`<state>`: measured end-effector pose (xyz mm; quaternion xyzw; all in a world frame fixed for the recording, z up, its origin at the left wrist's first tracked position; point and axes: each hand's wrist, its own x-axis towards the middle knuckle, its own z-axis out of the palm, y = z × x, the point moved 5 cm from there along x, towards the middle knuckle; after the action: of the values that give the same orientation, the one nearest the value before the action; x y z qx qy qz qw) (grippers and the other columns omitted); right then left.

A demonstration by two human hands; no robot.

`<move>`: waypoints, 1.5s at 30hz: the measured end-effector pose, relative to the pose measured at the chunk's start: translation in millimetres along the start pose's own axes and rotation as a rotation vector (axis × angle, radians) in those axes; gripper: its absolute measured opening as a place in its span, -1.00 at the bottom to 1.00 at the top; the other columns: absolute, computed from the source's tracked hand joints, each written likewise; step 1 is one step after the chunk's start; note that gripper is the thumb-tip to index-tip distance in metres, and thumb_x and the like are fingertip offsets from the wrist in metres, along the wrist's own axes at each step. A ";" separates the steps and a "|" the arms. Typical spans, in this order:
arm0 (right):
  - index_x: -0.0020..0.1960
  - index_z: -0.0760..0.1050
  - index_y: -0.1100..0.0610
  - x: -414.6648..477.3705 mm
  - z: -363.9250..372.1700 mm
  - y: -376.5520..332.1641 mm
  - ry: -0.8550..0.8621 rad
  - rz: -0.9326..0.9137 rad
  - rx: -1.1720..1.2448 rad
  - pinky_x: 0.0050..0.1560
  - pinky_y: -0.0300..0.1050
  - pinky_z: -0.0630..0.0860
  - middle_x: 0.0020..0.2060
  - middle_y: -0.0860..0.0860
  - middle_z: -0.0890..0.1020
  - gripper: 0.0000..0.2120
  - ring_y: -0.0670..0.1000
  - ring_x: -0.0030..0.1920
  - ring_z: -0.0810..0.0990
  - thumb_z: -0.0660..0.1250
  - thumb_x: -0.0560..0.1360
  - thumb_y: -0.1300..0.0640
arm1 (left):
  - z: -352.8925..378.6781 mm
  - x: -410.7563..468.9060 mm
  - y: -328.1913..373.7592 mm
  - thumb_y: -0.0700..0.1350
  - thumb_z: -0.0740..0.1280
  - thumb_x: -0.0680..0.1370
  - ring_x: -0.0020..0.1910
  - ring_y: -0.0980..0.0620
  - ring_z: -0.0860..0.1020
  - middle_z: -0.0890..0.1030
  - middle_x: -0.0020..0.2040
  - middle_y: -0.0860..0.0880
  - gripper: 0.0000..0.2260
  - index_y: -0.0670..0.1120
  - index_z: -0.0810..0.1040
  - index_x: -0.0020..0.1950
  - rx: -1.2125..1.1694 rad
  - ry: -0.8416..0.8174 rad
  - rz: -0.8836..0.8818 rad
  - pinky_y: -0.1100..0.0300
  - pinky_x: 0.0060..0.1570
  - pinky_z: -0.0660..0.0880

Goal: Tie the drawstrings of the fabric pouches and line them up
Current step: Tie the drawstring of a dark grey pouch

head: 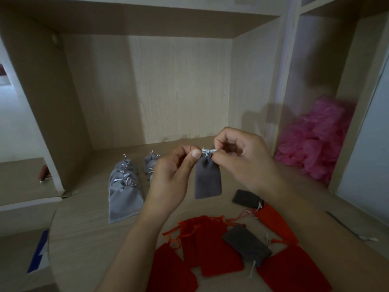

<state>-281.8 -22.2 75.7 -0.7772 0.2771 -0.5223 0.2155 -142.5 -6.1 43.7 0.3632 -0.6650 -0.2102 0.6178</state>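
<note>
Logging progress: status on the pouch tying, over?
Left hand and right hand both pinching the silver drawstring atop a grey pouch, held aloft. Tied grey pouches lined up left. Red pouches wait in front; nothing in the way.

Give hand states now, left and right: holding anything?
Left hand: pinching the silver drawstring of the raised grey pouch.
Right hand: pinching the same drawstring at the pouch's neck.
</note>
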 end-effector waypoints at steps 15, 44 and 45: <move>-0.14 0.62 0.12 5.5 -2.7 14.0 -0.070 0.119 0.177 0.00 0.01 0.59 -0.23 0.03 0.69 -0.96 0.00 -0.16 0.68 0.42 0.44 0.23 | 12.1 -2.2 -6.5 -0.04 0.10 0.58 -0.31 0.26 0.42 0.44 -0.32 0.13 -0.84 0.01 0.36 -0.18 0.232 0.062 0.116 0.43 -0.26 0.31; -0.03 0.41 0.01 1.5 -8.9 52.3 -0.184 0.193 -0.193 -0.20 -0.29 0.48 -0.23 -0.04 0.59 -0.87 -0.12 -0.27 0.57 0.27 0.54 0.23 | 31.0 2.1 -58.4 -0.38 0.40 0.43 -0.37 0.15 0.56 0.58 -0.39 0.02 -0.82 -0.16 0.49 -0.26 -0.017 0.017 -0.393 0.31 -0.32 0.51; -0.02 0.43 0.01 1.6 -11.2 60.3 -0.177 0.220 -0.166 -0.17 -0.25 0.49 -0.24 -0.05 0.58 -0.89 -0.10 -0.26 0.57 0.27 0.54 0.22 | 27.7 6.1 -61.4 -0.37 0.41 0.42 -0.38 0.15 0.56 0.59 -0.38 0.00 -0.82 -0.15 0.50 -0.27 0.022 0.038 -0.412 0.32 -0.33 0.50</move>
<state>-304.1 -69.2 43.1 -0.8003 0.3826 -0.4003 0.2299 -155.6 -55.1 -1.0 0.5022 -0.5672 -0.3178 0.5701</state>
